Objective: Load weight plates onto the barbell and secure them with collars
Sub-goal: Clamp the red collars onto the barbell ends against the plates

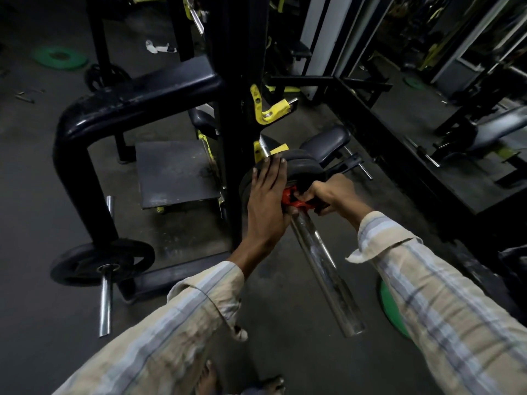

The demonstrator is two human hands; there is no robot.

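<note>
A chrome barbell sleeve points toward me from the black rack. Black weight plates sit on it near the rack upright. A red collar is on the sleeve right against the outer plate. My left hand lies flat with straight fingers on the face of the plates, beside the collar. My right hand grips the collar from the right, fingers curled round it. Part of the collar is hidden by both hands.
The black rack upright with yellow hooks stands just behind the plates. A black plate on a chrome peg sits low at left. Green plates lie on the floor at far left and at right. A padded bench is behind.
</note>
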